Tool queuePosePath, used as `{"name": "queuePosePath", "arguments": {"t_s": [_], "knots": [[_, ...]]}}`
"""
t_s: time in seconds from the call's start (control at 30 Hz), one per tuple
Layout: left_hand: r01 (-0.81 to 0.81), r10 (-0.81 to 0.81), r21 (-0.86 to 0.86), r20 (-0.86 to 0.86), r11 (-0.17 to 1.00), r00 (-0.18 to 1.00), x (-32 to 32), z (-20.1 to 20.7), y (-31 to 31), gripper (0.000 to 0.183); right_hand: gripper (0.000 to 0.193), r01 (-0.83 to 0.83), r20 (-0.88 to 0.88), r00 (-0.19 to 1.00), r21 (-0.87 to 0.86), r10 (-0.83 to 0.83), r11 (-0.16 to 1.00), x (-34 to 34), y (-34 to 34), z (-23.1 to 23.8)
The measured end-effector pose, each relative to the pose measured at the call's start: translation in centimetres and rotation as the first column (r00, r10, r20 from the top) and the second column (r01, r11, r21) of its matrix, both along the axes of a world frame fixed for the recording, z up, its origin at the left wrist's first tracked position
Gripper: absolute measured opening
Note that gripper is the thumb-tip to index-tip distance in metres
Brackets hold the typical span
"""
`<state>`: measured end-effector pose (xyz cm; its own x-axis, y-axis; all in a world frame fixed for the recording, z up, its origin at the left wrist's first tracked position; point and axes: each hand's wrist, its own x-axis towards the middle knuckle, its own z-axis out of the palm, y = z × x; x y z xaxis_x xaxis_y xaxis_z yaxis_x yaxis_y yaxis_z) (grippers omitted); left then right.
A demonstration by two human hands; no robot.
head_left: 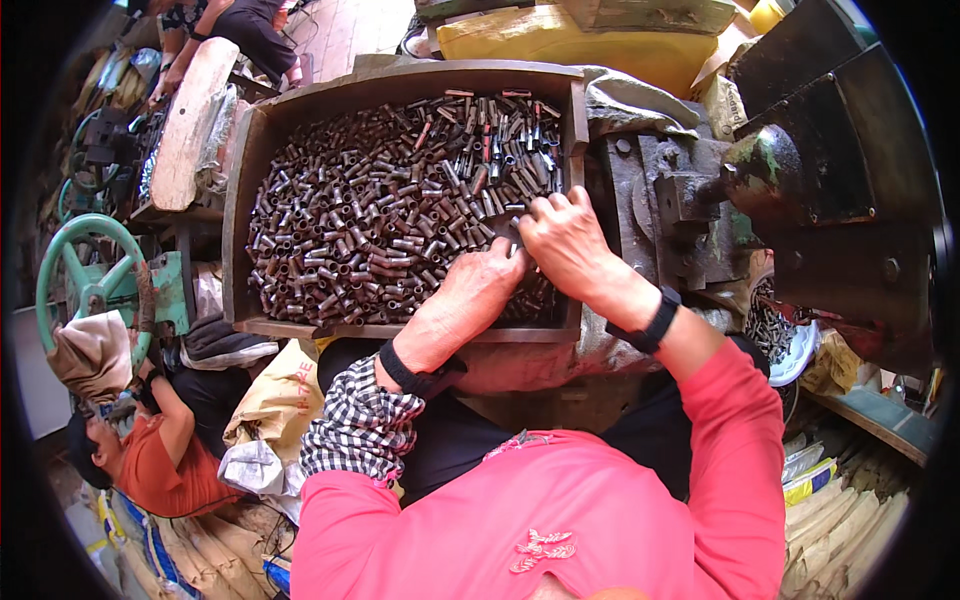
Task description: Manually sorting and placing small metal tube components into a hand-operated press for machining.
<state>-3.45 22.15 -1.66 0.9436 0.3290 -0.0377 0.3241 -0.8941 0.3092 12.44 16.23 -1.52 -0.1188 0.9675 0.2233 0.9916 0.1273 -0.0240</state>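
Note:
A wooden tray (238, 215) in front of me holds a heap of short dark metal tubes (350, 220), many with open round ends. Over the tray's near right part, my left hand (478, 290) and my right hand (572, 245) meet at the fingertips. The left fingers pinch a small metal tube (514, 248), mostly covered by thumb and fingers. My right hand is closed too, its fingers curled against the left fingertips; what lies inside it is hidden. Shinier tubes (510, 145) lie at the tray's far right.
A heavy dark machine (690, 190) stands right of the tray. Beyond it, a white basin (795, 352) holds more metal pieces. On the left are a green handwheel (90, 270) and a person in an orange shirt (180, 450). Another person (250, 35) works at the far left.

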Motion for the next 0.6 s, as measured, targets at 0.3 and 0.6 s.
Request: {"name": "queuePosePath", "arguments": {"t_s": [0.3,0.6], "knots": [[-0.127,0.196,-0.217,0.337,0.968,0.921,-0.6,0.1,0.7,0.034,0.011,0.014,-0.395,0.918,-0.027,-0.024,1.000,0.9,-0.2,1.6],[-0.057,0.575,-0.998,-0.058,-0.019,0.816,-0.2,0.8,0.7,0.025,0.017,0.060,-0.923,-0.071,-0.383,-0.379,0.922,1.4,-5.0,2.7]]}}
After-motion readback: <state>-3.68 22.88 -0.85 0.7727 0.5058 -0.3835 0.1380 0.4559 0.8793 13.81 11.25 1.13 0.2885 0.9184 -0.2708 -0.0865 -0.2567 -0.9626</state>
